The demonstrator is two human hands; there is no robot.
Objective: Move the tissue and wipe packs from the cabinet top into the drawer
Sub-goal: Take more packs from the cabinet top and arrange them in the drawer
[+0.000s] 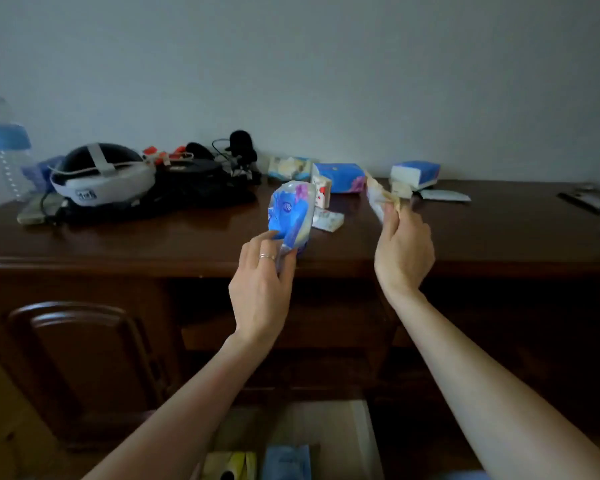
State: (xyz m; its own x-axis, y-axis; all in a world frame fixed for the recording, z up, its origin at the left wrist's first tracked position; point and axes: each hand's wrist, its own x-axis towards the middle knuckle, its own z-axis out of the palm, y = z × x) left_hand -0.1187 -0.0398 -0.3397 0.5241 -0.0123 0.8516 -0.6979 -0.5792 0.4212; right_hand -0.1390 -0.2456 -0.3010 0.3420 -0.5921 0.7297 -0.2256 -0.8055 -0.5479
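My left hand [262, 289] is shut on a blue and purple tissue pack [291, 213], lifted above the front edge of the dark wooden cabinet top [153, 237]. My right hand [402, 247] pinches a thin pale wipe pack [378, 195] by one end, held up over the top. Further back lie a blue tissue pack [343, 176], a blue and white pack [416, 174], a pale pack [290, 168] and small red-and-white packs [323, 192]. The open drawer [361, 431] is below, with a blue pack [286, 462] and a yellow pack [229, 464] inside.
A white and black headset [101, 178], black pouches and cables [201, 181] crowd the left of the top. A water bottle [4, 147] stands far left. A flat white sachet [444, 195] lies at the right. Dark objects [589, 202] sit at the far right edge.
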